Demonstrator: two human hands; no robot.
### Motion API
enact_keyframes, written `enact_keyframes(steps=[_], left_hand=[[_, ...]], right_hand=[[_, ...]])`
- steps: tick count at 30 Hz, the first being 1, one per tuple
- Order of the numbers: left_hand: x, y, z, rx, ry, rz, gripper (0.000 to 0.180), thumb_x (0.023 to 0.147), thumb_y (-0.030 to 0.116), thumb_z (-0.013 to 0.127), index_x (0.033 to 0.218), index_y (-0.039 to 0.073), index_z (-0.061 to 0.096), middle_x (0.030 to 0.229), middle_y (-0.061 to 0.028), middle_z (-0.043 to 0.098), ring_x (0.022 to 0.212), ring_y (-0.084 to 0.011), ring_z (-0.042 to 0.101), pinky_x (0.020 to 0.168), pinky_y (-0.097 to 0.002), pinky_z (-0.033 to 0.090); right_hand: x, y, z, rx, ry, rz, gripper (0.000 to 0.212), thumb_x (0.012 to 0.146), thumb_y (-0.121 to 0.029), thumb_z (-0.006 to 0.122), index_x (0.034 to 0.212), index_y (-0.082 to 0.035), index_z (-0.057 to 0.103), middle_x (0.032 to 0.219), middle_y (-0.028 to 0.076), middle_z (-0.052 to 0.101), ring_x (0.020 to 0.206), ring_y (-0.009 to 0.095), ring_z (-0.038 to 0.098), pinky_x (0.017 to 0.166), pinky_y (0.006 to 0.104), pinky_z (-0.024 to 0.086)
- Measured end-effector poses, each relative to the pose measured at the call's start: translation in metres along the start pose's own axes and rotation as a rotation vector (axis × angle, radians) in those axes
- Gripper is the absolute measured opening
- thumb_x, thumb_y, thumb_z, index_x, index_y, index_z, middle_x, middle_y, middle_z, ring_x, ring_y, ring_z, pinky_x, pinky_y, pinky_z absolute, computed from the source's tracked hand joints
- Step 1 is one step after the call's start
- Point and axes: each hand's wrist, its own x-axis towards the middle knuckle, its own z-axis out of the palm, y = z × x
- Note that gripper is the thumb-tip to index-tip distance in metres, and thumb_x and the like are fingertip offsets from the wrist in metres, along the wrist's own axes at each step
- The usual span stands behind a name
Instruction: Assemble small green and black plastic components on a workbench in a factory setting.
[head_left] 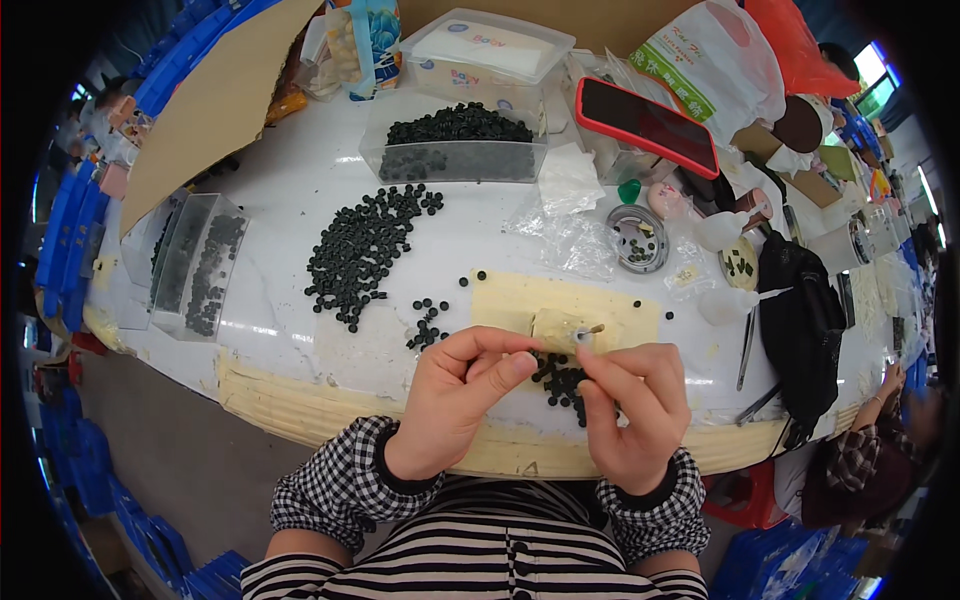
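My left hand (450, 395) and my right hand (635, 405) face each other over the near table edge, thumbs and forefingers pinched. Between my right fingertips is something small and pale, too small to name. What my left fingers pinch, if anything, is hidden. Just beyond the fingertips lies a pale yellow sheet (640, 318), bearing a cream-coloured lump (555, 324) with a small brown-tipped piece (597, 328) at its right. Small round black parts (562, 382) lie loose between my hands. A larger spread of the same black parts (365, 250) covers the table farther left.
A clear box of black parts (460, 128) stands at the back, a clear divided box (200, 265) at left. A red-cased phone (648, 125) leans at back right. Right of my hands are a round tin (637, 238), tweezers (746, 350) and a black pouch (800, 320).
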Motion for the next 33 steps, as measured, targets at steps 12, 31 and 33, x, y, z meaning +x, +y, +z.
enact_keyframes(steps=[12,31,33], left_hand=[[-0.005,-0.003,0.002,0.611,0.066,0.396,0.026,0.078,0.000,0.072,0.103,0.005,0.072,0.057,0.0077,0.031,0.053,-0.0024,0.029,0.050,-0.0200,0.023],[-0.002,-0.001,0.003,0.805,0.075,0.631,0.027,0.075,-0.005,0.073,0.099,0.007,0.074,0.057,0.0048,0.039,0.053,-0.0053,0.032,0.048,-0.0211,0.024],[-0.003,-0.001,0.003,0.801,0.076,0.632,0.028,0.075,-0.005,0.073,0.100,0.008,0.074,0.057,0.0049,0.039,0.053,-0.0052,0.032,0.047,-0.0211,0.024]], right_hand=[[-0.009,-0.001,0.013,0.165,-0.089,0.010,0.039,0.070,0.003,0.072,0.109,-0.003,0.069,0.087,0.006,0.063,0.073,0.021,0.055,0.063,0.0294,0.046],[-0.012,-0.001,0.014,0.225,-0.101,0.024,0.037,0.071,0.004,0.071,0.108,-0.001,0.069,0.086,0.007,0.063,0.073,0.022,0.056,0.062,0.0296,0.046],[-0.012,-0.001,0.014,0.233,-0.100,0.026,0.037,0.071,0.004,0.071,0.108,-0.001,0.069,0.086,0.007,0.063,0.072,0.022,0.056,0.062,0.0294,0.046]])
